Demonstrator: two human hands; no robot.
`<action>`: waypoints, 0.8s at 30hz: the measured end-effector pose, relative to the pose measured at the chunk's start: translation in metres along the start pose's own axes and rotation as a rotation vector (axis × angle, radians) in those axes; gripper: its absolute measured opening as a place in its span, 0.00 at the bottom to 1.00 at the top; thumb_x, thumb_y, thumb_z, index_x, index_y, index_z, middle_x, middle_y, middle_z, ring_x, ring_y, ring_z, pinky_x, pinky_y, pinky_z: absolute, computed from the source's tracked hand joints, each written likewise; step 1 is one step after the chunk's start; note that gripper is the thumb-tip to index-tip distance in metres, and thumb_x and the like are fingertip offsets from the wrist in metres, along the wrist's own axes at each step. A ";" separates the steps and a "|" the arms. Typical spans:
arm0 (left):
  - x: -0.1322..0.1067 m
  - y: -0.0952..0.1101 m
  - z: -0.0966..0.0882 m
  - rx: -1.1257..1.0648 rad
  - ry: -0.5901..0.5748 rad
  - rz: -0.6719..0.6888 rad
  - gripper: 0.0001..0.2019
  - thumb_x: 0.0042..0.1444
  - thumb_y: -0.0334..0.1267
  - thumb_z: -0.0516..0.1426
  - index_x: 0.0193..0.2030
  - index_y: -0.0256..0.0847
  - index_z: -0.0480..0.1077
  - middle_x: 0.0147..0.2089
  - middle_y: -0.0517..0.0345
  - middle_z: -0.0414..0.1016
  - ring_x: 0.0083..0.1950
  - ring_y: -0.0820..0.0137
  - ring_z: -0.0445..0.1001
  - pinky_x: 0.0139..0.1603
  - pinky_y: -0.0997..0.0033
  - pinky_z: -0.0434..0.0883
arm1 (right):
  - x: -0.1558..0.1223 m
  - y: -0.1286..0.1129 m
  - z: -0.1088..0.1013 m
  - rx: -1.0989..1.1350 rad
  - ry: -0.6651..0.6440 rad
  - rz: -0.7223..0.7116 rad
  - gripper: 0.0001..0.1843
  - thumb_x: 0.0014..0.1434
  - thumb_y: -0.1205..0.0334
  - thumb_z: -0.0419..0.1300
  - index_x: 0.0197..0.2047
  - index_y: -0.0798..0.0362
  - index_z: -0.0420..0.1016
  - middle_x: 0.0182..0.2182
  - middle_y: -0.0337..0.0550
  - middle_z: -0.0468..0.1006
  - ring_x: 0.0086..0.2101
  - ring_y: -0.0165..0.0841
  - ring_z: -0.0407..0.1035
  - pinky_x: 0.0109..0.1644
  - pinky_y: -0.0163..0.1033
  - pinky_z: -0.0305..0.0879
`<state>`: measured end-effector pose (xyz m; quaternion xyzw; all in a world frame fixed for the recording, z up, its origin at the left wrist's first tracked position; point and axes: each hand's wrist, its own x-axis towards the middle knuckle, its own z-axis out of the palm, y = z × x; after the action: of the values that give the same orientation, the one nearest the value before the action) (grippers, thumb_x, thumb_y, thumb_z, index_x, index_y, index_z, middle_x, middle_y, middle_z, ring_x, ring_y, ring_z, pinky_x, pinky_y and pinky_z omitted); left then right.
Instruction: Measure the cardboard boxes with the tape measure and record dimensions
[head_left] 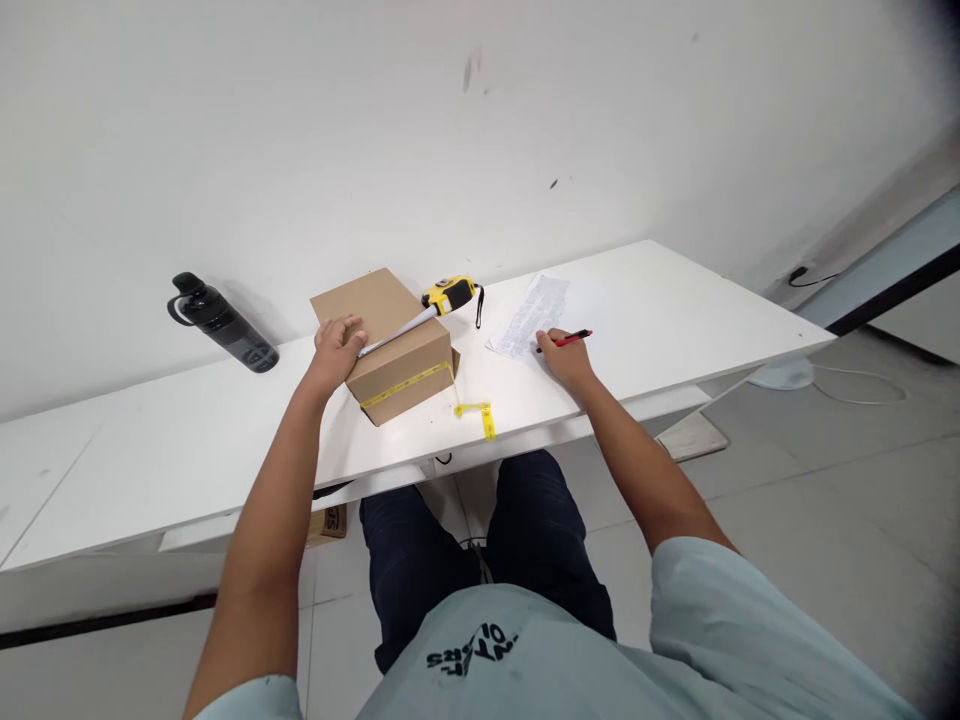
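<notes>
My left hand (337, 350) rests on the left part of a brown cardboard box (405, 372), its fingers laid over the top. Beside its thumb ends the pale blade of a yellow and black tape measure (448, 295), stretched across the box top; the case sits at the box's far right. Across the box's front face runs a yellow measuring tape (409, 385), whose loose end curls onto the table. My right hand (564, 357) is closed around a red and black pen (574, 339), on the lower right part of a sheet of paper (532, 315) covered in writing. The pen's tip is hidden by the fingers.
A dark water bottle (229, 325) stands left of the box, near the wall. The long white table (660, 310) ends at the right, with a cable (817, 278) beyond it. Under the table lies another cardboard box (327, 524).
</notes>
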<state>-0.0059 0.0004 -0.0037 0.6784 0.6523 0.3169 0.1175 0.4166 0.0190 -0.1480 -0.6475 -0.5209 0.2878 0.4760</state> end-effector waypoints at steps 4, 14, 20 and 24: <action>0.000 -0.001 0.000 -0.010 0.003 -0.004 0.23 0.64 0.49 0.57 0.62 0.49 0.77 0.72 0.52 0.73 0.80 0.53 0.56 0.84 0.50 0.49 | 0.000 0.001 0.000 -0.011 0.027 -0.012 0.20 0.63 0.46 0.56 0.24 0.48 0.63 0.26 0.41 0.72 0.33 0.36 0.64 0.43 0.44 0.59; 0.000 0.000 0.001 -0.004 0.008 -0.002 0.22 0.63 0.49 0.56 0.61 0.48 0.77 0.72 0.53 0.73 0.80 0.54 0.57 0.85 0.51 0.48 | 0.001 0.001 0.001 -0.028 0.047 -0.014 0.20 0.62 0.45 0.55 0.24 0.48 0.61 0.26 0.41 0.70 0.33 0.35 0.63 0.42 0.43 0.58; -0.001 0.000 0.001 -0.019 0.008 -0.003 0.21 0.63 0.49 0.57 0.61 0.49 0.77 0.73 0.52 0.72 0.81 0.54 0.56 0.84 0.51 0.49 | -0.001 0.002 0.001 -0.010 0.049 -0.006 0.22 0.62 0.43 0.56 0.25 0.48 0.59 0.24 0.39 0.67 0.31 0.33 0.60 0.40 0.42 0.58; -0.002 0.001 0.001 -0.023 0.008 0.003 0.20 0.64 0.48 0.57 0.60 0.50 0.77 0.73 0.54 0.72 0.81 0.54 0.56 0.84 0.50 0.49 | -0.001 0.002 0.000 0.001 0.050 0.002 0.21 0.61 0.45 0.57 0.24 0.48 0.57 0.22 0.38 0.65 0.30 0.33 0.59 0.39 0.41 0.58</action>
<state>-0.0046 -0.0008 -0.0048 0.6767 0.6481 0.3273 0.1225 0.4170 0.0180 -0.1496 -0.6547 -0.5081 0.2725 0.4889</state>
